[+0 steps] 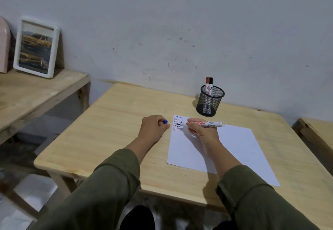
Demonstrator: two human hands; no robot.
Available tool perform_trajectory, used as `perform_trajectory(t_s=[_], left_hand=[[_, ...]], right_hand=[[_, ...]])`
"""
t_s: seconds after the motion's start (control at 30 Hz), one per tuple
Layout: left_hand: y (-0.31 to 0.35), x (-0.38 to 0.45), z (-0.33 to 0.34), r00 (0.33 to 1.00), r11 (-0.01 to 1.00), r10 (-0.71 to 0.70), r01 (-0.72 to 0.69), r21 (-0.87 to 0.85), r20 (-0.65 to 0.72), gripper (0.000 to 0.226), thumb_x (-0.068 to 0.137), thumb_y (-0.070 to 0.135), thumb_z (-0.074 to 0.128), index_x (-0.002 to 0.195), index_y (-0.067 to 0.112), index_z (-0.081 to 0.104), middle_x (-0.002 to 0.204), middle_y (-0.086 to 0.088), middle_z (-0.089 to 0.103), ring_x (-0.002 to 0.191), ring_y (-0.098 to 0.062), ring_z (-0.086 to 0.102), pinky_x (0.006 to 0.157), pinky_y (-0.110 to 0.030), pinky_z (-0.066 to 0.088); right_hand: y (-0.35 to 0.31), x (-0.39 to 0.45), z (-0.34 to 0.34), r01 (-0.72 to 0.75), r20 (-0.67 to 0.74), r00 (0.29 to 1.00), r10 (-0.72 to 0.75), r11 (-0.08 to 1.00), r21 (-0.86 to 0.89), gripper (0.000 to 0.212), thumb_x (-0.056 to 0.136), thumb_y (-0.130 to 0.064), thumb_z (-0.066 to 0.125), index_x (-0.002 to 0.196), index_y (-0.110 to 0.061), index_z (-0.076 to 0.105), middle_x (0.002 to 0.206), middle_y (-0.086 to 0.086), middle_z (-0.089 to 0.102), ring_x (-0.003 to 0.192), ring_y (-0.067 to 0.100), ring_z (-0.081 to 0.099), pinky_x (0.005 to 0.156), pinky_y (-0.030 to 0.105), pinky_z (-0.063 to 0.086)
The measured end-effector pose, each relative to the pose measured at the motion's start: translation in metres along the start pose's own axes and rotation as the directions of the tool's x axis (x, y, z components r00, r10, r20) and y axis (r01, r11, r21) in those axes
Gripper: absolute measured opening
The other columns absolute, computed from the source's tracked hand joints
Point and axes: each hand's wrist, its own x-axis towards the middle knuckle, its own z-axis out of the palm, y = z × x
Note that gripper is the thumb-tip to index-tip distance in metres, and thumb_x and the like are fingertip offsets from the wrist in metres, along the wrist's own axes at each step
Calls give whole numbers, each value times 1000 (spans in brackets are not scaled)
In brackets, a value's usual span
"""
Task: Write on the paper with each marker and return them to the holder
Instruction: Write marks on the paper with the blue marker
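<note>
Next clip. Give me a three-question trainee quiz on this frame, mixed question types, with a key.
1. True or false: the right hand holds an uncapped marker with its tip at the marks on the paper.
2. How many markers stand in the mesh holder? A) none B) two C) four
3. Fill in: the left hand, resting on the table, is closed around a blue ____.

Key: 1 true; 2 B (one red-capped, one black-capped); 3 cap.
</note>
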Motion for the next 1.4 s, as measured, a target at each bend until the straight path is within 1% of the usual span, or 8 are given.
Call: perform_trajectory(t_s=[0.13,0.23,0.33,0.43,0.53,0.93,1.23,1.4], left_hand=[[-1,-1,2,999,997,37,-37,71,-10,35,78,30,69,107,11,65,87,0,62,93,-18,56,78,-22,37],[-5,-4,5,998,961,13,6,276,-66,59,76,53,61,124,20,52,118,1,58,118,-22,44,94,-35,33],[-12,-13,4,996,895,-50,79,438,-76,85,70,73,46,135,18,39,144,-2,38,137,-21,23,107,-42,20],[-18,-26,6,994,845,-105,92,527,-5,107,65,83,35,144,12,21,157,-7,14,145,-23,1,114,-46,3],[-18,-33,9,996,812,-92,64,579,19,110,64,85,27,146,13,12,159,-7,6,146,-23,-3,115,-48,-2],[-14,-34,7,997,815,-77,68,576,-8,110,64,83,33,145,12,16,158,-7,10,146,-22,0,115,-49,0],[-13,-34,6,996,810,-87,72,582,-4,110,64,83,33,145,12,16,158,-8,11,146,-22,1,115,-49,0],[-12,-35,6,996,809,-89,76,583,-7,110,63,83,34,145,12,17,158,-8,11,146,-22,1,115,-48,0]], right_hand=[[0,-2,4,-5,10,1000,5,1000,10,9,73,-7,76,73,-16,77,66,-3,73,64,9,64,65,19,52],[1,-3,5,-2,-3,1000,2,1000,21,8,74,-5,74,77,-13,75,63,-1,71,58,8,61,61,18,50],[1,-6,6,1,-7,1000,-1,999,50,8,76,-2,71,81,-8,73,59,-2,71,56,7,65,55,16,51],[0,-7,7,-15,-18,1000,17,996,87,5,78,0,69,81,-4,69,57,-1,71,56,7,68,51,17,53],[2,-8,8,-15,-48,999,17,999,39,4,79,-3,67,78,-7,68,56,2,69,55,12,68,52,21,54],[5,-12,9,27,-25,999,-28,999,-29,5,73,-9,73,71,-13,70,63,-3,72,69,9,71,60,19,55],[4,-13,11,24,-12,1000,-24,999,-39,9,74,-3,74,81,-3,69,62,-1,70,62,5,69,57,14,53],[4,-14,10,27,-6,1000,-27,999,-38,6,73,-3,72,76,-4,68,60,0,68,64,9,68,61,19,55]])
